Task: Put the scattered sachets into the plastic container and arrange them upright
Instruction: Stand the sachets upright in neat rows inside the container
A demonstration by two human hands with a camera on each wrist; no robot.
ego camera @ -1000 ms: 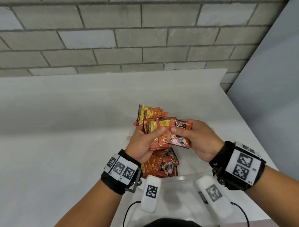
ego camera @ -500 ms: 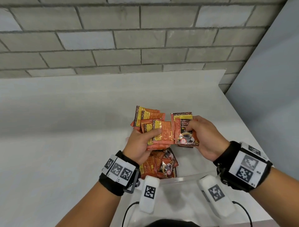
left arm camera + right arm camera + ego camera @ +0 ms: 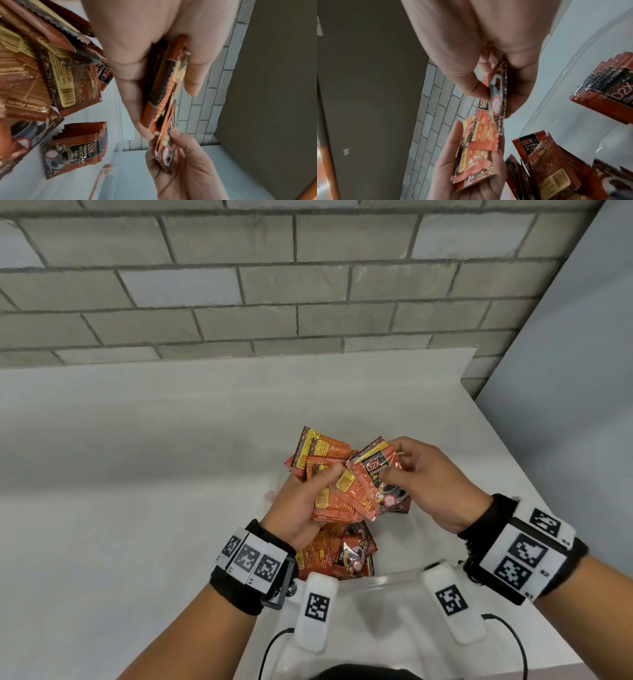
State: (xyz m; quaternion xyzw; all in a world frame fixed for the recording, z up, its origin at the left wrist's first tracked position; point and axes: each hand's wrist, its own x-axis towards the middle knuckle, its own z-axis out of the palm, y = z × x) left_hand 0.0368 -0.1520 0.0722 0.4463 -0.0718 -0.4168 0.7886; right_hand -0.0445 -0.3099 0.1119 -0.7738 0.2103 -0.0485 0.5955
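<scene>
Loose fan of sachets held above the container, one more being worked in.

Above the clear plastic container (image 3: 394, 578), the left hand (image 3: 301, 505) clamps a splayed bundle of orange foil coffee sachets (image 3: 329, 474) between curled fingers and thumb; they sit skewed, so a slack grip could likely spill them onto the white surface (image 3: 137, 474) left of the container. Below it, more sachets (image 3: 346, 553) lie and lean in the container's left part. Right of the bundle, the right hand (image 3: 428, 484) pinches a single dark-faced sachet (image 3: 383, 477) against it; its slick foil may slide off or go in crooked.
</scene>
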